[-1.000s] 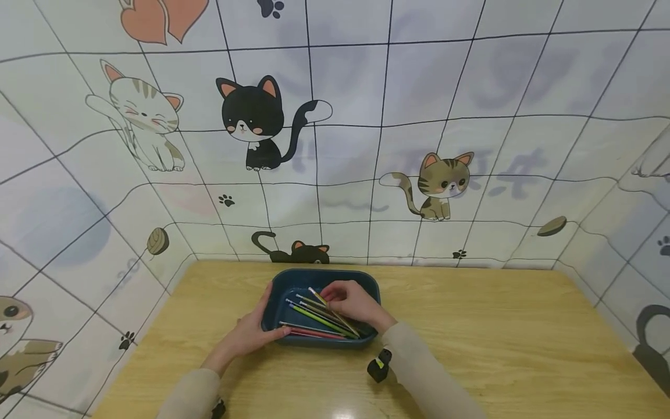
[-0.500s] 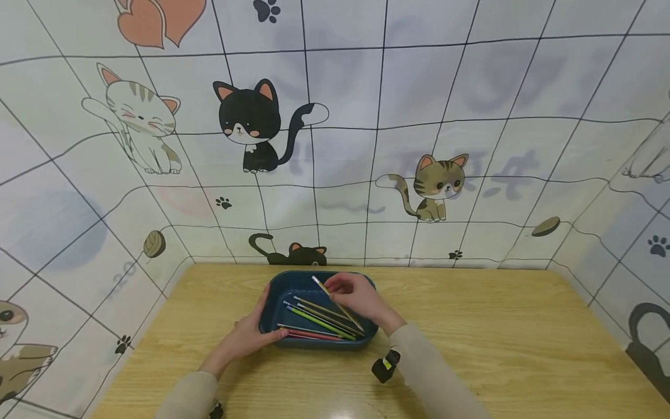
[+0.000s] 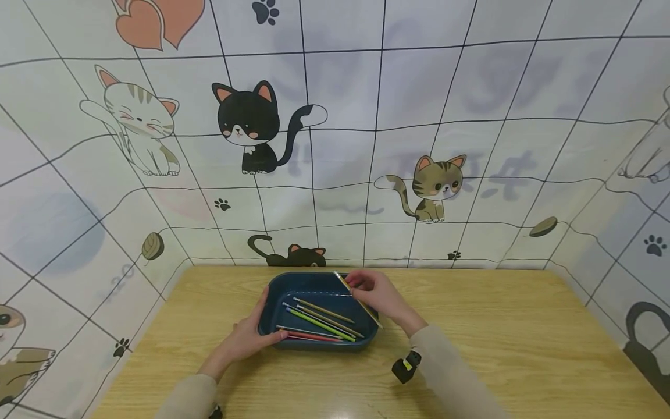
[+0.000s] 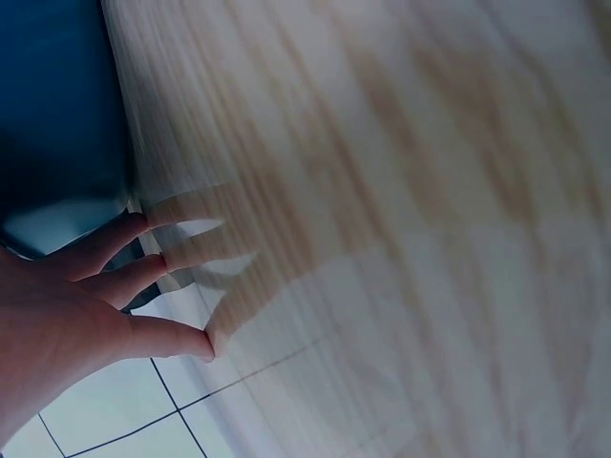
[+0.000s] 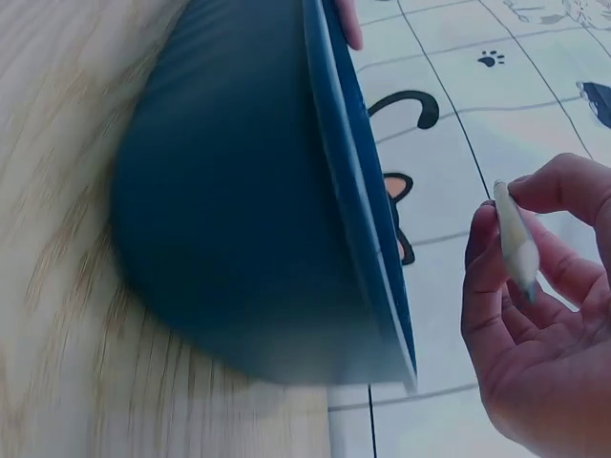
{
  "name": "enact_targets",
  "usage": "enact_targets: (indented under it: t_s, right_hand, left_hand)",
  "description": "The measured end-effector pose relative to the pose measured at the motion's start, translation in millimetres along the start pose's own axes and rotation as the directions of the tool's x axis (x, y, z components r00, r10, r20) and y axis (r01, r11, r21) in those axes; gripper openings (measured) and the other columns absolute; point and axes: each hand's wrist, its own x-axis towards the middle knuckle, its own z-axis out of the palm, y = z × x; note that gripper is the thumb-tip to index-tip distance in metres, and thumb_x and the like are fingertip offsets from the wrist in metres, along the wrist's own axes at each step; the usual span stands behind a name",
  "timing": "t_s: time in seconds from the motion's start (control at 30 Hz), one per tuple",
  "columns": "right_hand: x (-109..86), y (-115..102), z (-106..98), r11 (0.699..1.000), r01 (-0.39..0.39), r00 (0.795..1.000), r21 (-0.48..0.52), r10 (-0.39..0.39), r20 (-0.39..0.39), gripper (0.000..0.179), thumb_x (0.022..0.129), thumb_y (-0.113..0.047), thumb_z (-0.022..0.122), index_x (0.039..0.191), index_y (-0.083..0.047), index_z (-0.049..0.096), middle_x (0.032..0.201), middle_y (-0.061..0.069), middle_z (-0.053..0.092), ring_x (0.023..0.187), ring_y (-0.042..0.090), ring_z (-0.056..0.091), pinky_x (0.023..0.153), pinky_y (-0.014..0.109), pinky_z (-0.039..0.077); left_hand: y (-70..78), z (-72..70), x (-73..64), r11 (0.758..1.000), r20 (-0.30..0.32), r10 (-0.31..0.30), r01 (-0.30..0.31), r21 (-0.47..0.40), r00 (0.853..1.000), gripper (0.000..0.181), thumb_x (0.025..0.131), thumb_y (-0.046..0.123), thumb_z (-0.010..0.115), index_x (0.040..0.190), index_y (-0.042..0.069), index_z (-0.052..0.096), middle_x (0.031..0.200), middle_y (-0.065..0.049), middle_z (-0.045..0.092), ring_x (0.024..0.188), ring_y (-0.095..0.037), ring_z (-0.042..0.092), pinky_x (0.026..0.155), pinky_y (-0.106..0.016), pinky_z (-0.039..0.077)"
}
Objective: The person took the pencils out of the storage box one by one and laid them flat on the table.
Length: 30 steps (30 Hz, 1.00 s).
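A dark blue bin (image 3: 319,344) holds several pencils, among them a green pencil (image 3: 319,324) and a red pencil (image 3: 314,336). My left hand (image 3: 246,342) rests against the bin's left end, its fingers straight along the side and the thumb at the front corner. Those fingers show stretched beside the bin in the left wrist view. Over the bin's right end, my right hand (image 3: 379,295) pinches a yellowish pencil (image 5: 518,243) between thumb and fingers. The pencil slants, its pale end up to the left and its point towards the right rim.
The bin stands on a light wooden table (image 3: 497,331), close to the back wall (image 3: 345,157). Grid lines and cartoon cats cover this wall. Side walls rise at the left and right.
My right hand has lifted the pencil from among the others and carried it right, to the bin's right rim. My left hand keeps its place at the bin.
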Motion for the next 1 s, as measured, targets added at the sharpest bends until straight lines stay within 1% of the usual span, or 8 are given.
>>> enact_targets:
  t_s: [0.07,0.27,0.43,0.53,0.67,0.73,0.83,1.0]
  right_hand:
    - [-3.7,3,-5,1.000,-0.001,1.000,-0.008,0.000,-0.009,0.023,0.086,0.000,0.063,0.109,0.002,0.065,0.101,0.013,0.064,0.080,0.021,0.060,0.071,0.030,0.050]
    - [-14.7,14,-22,0.998,-0.066,0.996,-0.018,0.065,-0.056,0.021,0.088,0.001,0.062,0.110,0.000,0.064,0.100,0.013,0.062,0.079,0.024,0.060,0.057,0.028,0.048]
    - [-23.9,24,-36,0.997,-0.076,0.993,-0.004,0.076,-0.087,0.023,0.089,0.002,0.061,0.112,0.004,0.062,0.103,0.017,0.062,0.081,0.028,0.062,0.054,0.028,0.046]
    - [-30.2,30,-45,0.997,-0.078,0.991,0.005,0.078,-0.110,0.023,0.089,0.003,0.061,0.112,0.005,0.062,0.102,0.019,0.062,0.079,0.028,0.062,0.053,0.027,0.046]
    - [-38.8,40,-55,0.996,-0.094,0.988,-0.008,0.092,-0.124,0.023,0.089,0.001,0.062,0.112,0.005,0.061,0.102,0.018,0.061,0.079,0.028,0.062,0.053,0.026,0.046]
    - [-43.3,46,-60,0.993,-0.114,0.985,-0.010,0.112,-0.132,0.022,0.089,0.001,0.062,0.111,0.004,0.061,0.102,0.018,0.061,0.080,0.029,0.062,0.053,0.026,0.045]
    - [-50.0,53,-67,0.990,-0.136,0.980,-0.024,0.131,-0.150,0.022,0.089,0.000,0.062,0.111,0.004,0.061,0.102,0.018,0.060,0.079,0.027,0.062,0.055,0.027,0.046]
    - [-60.1,64,-79,0.980,-0.196,0.964,-0.044,0.184,-0.193,0.022,0.089,0.001,0.062,0.111,0.004,0.061,0.101,0.018,0.060,0.079,0.026,0.062,0.056,0.027,0.047]
  left_hand:
    - [0.2,0.5,0.2,1.000,0.000,-0.002,0.002,-0.001,1.000,0.108,0.081,0.044,0.076,0.156,0.016,0.004,0.148,-0.030,0.031,0.123,-0.055,0.040,0.097,-0.078,0.005]
    - [3.3,0.4,-0.9,1.000,0.001,-0.004,0.004,0.001,1.000,0.108,0.081,0.043,0.076,0.156,0.013,0.004,0.146,-0.031,0.033,0.123,-0.054,0.041,0.098,-0.077,0.009]
    - [5.9,-1.0,-3.1,1.000,0.007,-0.008,0.008,0.006,1.000,0.108,0.081,0.041,0.076,0.156,0.012,0.004,0.145,-0.032,0.034,0.123,-0.056,0.040,0.097,-0.078,0.007]
    - [5.8,-0.9,-3.2,1.000,0.012,-0.013,0.013,0.014,1.000,0.108,0.082,0.042,0.075,0.156,0.013,0.003,0.145,-0.032,0.034,0.123,-0.056,0.040,0.097,-0.078,0.006]
    - [3.9,0.4,-1.7,1.000,0.009,-0.015,0.015,0.015,1.000,0.108,0.081,0.044,0.075,0.156,0.014,0.003,0.146,-0.032,0.034,0.123,-0.056,0.040,0.097,-0.078,0.007]
    - [2.6,0.9,-0.8,1.000,0.006,-0.012,0.012,0.015,1.000,0.108,0.081,0.045,0.075,0.156,0.014,0.003,0.145,-0.032,0.034,0.122,-0.057,0.041,0.097,-0.078,0.008]
    - [1.5,1.3,-0.2,1.000,0.007,-0.014,0.014,0.012,1.000,0.108,0.081,0.046,0.075,0.156,0.015,0.003,0.146,-0.032,0.034,0.122,-0.056,0.041,0.097,-0.077,0.008]
    - [1.8,0.7,-0.6,1.000,0.009,-0.009,0.009,0.014,1.000,0.108,0.081,0.045,0.075,0.156,0.014,0.003,0.145,-0.032,0.035,0.122,-0.056,0.041,0.097,-0.078,0.008]
